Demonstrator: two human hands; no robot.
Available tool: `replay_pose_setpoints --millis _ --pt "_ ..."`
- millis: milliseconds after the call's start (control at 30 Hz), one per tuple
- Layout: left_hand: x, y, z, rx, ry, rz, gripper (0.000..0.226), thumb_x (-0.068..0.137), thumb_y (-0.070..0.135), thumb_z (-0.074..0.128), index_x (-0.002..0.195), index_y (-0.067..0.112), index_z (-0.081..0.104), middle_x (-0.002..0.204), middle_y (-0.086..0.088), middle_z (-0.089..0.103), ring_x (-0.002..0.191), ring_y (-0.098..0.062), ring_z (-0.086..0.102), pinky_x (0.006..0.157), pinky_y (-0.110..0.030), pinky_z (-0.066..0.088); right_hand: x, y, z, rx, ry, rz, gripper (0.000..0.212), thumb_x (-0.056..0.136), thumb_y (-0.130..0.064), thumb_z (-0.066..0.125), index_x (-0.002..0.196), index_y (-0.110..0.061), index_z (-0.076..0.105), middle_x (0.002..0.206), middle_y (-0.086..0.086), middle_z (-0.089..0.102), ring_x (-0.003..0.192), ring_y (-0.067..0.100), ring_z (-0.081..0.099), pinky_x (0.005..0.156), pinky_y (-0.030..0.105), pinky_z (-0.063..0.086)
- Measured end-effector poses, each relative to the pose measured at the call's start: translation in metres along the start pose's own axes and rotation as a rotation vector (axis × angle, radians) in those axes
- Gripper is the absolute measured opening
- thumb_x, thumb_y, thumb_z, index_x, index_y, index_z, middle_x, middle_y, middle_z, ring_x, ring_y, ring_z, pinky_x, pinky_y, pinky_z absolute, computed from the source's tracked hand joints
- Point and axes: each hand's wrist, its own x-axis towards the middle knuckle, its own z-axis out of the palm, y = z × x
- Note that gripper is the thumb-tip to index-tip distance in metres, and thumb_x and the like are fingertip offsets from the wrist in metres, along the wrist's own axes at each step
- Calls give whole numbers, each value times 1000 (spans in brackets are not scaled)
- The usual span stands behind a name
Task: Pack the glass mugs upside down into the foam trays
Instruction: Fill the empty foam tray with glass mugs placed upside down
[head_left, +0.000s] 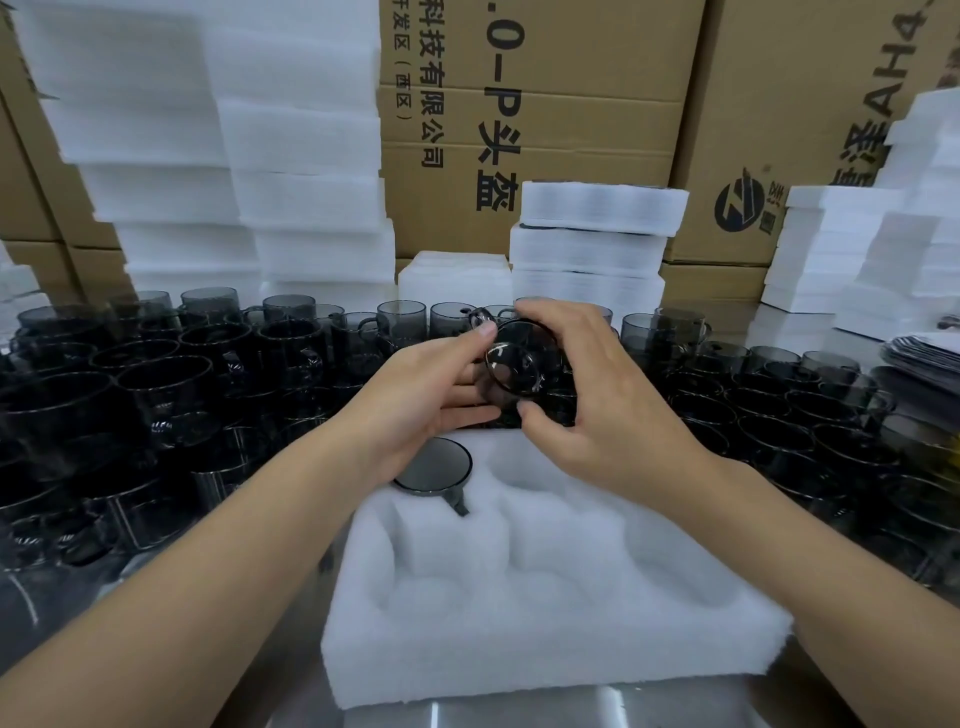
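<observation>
Dozens of loose mugs (156, 384) crowd the bench to the left of my grip, dark, mouths up and packed close together. My left hand (431, 400) closes on the near left side of the smoked-glass mug (514, 364), thumb pressed by the handle and fingers stretched beneath it. The mug hangs in the air between both palms, tilted, one round end turned toward me; I cannot tell whether that end is mouth or base. My right hand (597, 410) clamps it from the other side, fingers curled over the top and thumb tucked under. Directly below the grip lies the foam tray (519, 639), its far edge under the held mug. Below my left wrist, a packed mug (434, 465) sits base up in the tray's far-left pocket, its handle pointing toward me. Beyond the grip stand foam stacks (592, 244) and printed cardboard cartons (545, 130). To the right of my grip, more mugs (779, 410) fill the bench, with further foam piled behind them.
</observation>
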Motion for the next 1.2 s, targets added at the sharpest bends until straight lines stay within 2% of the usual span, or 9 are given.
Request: replay_pose_setpoints --millis 100,167,300,533,733,867,933,1100,1200 --pt "-2 -1 0 -24 -6 46 30 79 35 68 103 17 68 94 -3 73 88 -17 70 79 -27 58 -2 4 1 -31 -20 52 73 76 -7 64 142 -13 34 131 1 43 123 9 39 103 15 30" --pt "-3 -1 -1 -41 -3 53 37 73 35 70 107 19 67 102 -3 74 93 -17 71 77 -26 58 -2 7 2 -42 1 108 75 75 -9 64 142 -19 33 127 -7 40 119 7 41 95 10 32" --pt "-3 2 -1 -59 8 16 26 92 29 58 114 18 66 105 -5 73 96 -17 70 68 -25 56 -2 11 4 9 15 237 75 77 -14 64 142 -28 29 125 -15 34 114 3 42 92 16 36" --pt "-4 4 -2 -88 -1 -5 26 92 26 54 110 14 67 100 -7 74 88 -16 71 65 -23 56 -2 13 6 143 72 329 68 81 -27 62 139 -33 28 127 -12 45 110 -1 49 93 19 40" --pt "-6 5 0 -31 -25 -8 22 91 33 58 100 18 71 98 -7 75 88 -17 72 64 -20 55 1 15 7 155 177 326 69 77 -46 67 136 -30 35 108 -22 49 94 -1 54 83 17 44" --pt "-7 5 1 85 -42 13 20 85 43 66 86 27 77 95 -3 75 86 -10 71 64 -17 50 2 12 4 168 238 302 77 68 -60 70 132 -28 41 105 -17 50 83 0 53 76 10 44" --pt "-8 6 2 126 -47 20 22 77 49 65 81 32 78 93 0 76 83 -6 69 67 -19 45 2 9 2 190 247 297 79 61 -67 67 127 -32 42 104 -13 51 78 4 54 75 15 47" --pt "-5 4 3 133 -3 0 24 83 43 65 85 22 76 84 6 74 70 -3 65 69 -22 44 3 3 0 250 249 237 72 56 -60 72 117 -40 41 102 -10 51 69 10 54 75 30 53" --pt "-3 5 2 9 72 -56 34 89 35 51 100 10 71 87 -3 69 64 -8 57 56 -16 47 2 3 0 276 217 172 75 59 -56 78 122 -40 38 101 -12 51 74 10 52 70 24 51"
